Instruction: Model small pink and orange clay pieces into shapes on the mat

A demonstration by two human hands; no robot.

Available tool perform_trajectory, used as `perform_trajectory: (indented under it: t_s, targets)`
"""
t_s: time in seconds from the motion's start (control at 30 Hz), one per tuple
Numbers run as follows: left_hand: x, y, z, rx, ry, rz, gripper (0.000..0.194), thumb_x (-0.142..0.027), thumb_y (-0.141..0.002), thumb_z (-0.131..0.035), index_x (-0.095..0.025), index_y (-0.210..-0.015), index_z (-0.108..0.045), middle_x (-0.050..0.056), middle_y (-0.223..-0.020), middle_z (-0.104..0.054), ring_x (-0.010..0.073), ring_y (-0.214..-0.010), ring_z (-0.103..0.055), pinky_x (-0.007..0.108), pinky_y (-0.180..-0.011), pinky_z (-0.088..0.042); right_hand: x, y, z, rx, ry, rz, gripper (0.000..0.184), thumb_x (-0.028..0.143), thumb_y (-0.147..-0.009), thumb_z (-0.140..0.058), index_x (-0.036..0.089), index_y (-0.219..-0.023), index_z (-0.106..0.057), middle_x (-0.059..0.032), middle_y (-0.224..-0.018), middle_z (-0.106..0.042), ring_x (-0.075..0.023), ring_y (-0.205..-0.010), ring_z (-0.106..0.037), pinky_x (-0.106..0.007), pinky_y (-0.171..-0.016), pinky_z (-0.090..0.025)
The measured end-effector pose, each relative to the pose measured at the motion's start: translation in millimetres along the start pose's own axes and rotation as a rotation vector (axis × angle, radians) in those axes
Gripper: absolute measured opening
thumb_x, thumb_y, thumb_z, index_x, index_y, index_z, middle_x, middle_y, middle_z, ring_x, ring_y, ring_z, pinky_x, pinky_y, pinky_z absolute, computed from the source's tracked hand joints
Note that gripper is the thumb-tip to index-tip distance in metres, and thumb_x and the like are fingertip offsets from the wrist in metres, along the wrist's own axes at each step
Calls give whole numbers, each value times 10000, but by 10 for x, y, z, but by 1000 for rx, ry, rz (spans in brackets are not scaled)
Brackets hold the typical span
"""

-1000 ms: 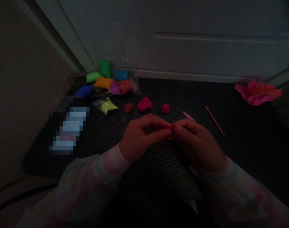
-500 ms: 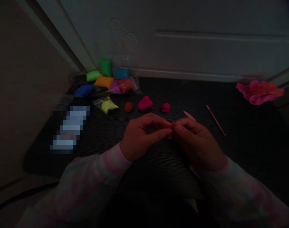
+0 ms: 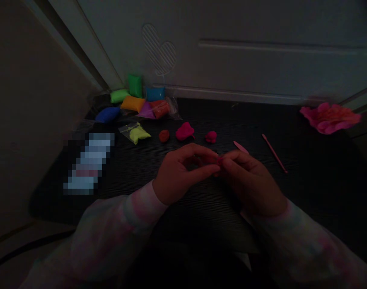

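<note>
My left hand (image 3: 183, 170) and my right hand (image 3: 252, 180) meet fingertip to fingertip above the dark table. Between their pinched thumbs and fingers is a small piece of pink modelling clay (image 3: 220, 161), mostly hidden by the fingertips. Just beyond the hands lie a small pink clay shape (image 3: 211, 137), a larger pink clay lump (image 3: 185, 131) and a red-orange clay ball (image 3: 164, 136). A pink flat-bladed tool (image 3: 240, 147) is partly covered by my right hand. To its right rests a thin pink modelling stick (image 3: 274, 153).
Several bright clay packs (image 3: 133, 103) are heaped at the back left, with an opened yellow clay bag (image 3: 139, 133) in front. A blurred-out bright rectangle (image 3: 91, 164) lies at the left. A pink-orange flower-like piece (image 3: 331, 117) sits at the far right, before the pale panel (image 3: 246, 68).
Both hands stay joined at nearly the same spot. The fingers have shifted slightly around the pink clay; the things on the table have not moved.
</note>
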State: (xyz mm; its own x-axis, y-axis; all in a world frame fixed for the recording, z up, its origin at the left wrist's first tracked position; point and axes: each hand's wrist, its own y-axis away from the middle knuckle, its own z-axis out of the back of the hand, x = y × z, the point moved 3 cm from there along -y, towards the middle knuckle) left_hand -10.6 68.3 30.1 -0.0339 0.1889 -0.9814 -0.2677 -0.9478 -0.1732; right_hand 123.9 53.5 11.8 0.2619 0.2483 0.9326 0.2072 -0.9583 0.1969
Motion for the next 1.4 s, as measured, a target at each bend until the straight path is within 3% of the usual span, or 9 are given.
perform_trajectory:
  t_s: [0.33,0.5,0.67,0.77,0.87,1.1,1.17,1.27,1.4]
  targets:
    - [32,0,23,31,-29,6,283,-212,-624,-641,-176,-901,-593,24,-842,-624,124,-745,-580,232,-653,-478,-31,-23,18,-10,-9,-56,83,306,-674,-607,223,-674,-608,38,-633,-578,-78,-605,-505,-210,-577,-386]
    - [69,-142,123,-100,-382,-165,252,-220,-711,-546,-172,-958,-551,45,-920,-605,135,-793,-566,296,-731,-469,1,-119,160,-118,27,35,113,325,-652,-627,212,-656,-617,34,-646,-596,-70,-611,-511,-208,-614,-388]
    - [91,-435,-29,150,-807,-368,347,-118,-758,-426,-163,-1099,-470,73,-1104,-535,155,-1057,-453,349,-918,-357,30,-195,271,-199,-114,61,141,327,-584,-677,210,-631,-614,36,-629,-591,-70,-607,-513,-197,-585,-395]
    - [146,-575,-83,260,-923,-312,368,-86,-755,-389,-141,-1110,-469,90,-1171,-497,158,-1097,-425,334,-928,-349,46,-206,291,-207,-139,83,162,330,-568,-684,200,-633,-613,27,-632,-589,-79,-613,-518,-199,-568,-396]
    - [191,-644,-78,334,-966,-236,327,-69,-743,-383,-122,-1028,-534,95,-1081,-563,169,-1024,-486,317,-893,-375,73,-204,302,-212,-130,116,179,338,-577,-674,183,-642,-612,14,-627,-582,-90,-605,-512,-215,-562,-395]
    - [106,-673,22,220,-765,-164,209,-211,-755,-459,-167,-917,-584,71,-968,-602,181,-903,-539,309,-826,-395,192,-165,322,-199,-12,224,149,329,-655,-615,181,-662,-598,10,-651,-563,-109,-624,-492,-255,-608,-385]
    - [71,-652,52,195,-589,-71,226,-256,-734,-501,-157,-923,-575,80,-977,-603,185,-889,-553,318,-808,-407,259,-143,331,-209,95,270,138,323,-666,-605,186,-661,-597,10,-658,-558,-116,-644,-489,-256,-624,-380]
    - [-39,-578,66,255,-215,74,260,-270,-707,-546,-125,-922,-555,94,-956,-618,171,-862,-578,303,-785,-428,426,-87,304,-197,221,352,98,295,-683,-593,200,-657,-592,12,-705,-554,-123,-702,-497,-250,-661,-380]
    - [-430,-491,98,286,84,106,193,-220,-683,-584,-130,-853,-570,63,-848,-646,137,-770,-598,262,-718,-451,819,52,135,-102,326,507,54,249,-700,-577,225,-656,-598,11,-801,-562,-127,-797,-508,-243,-719,-389]
